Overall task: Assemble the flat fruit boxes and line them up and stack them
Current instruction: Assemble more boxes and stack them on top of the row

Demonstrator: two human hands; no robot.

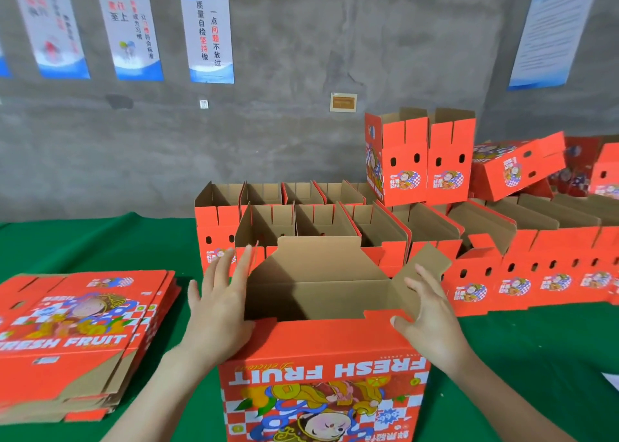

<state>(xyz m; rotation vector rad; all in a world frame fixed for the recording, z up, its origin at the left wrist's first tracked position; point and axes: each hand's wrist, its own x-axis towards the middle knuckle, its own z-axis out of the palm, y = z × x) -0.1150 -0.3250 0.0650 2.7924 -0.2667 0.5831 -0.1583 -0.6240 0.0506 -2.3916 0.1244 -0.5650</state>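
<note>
box (321,351): red, print upside-down, top open (brown inside) | left grip (221,304), right grip (432,317): flat-fingered, pressing 2 side flaps (423,264)

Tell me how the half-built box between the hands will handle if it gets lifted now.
Probably light: the box is empty corrugated card. Likely to flex or skew, since its flaps stand loose, with the left hand and right hand flat against its ends. Pushed on the green cloth, it should slide rather than tip, looking broad.
</note>
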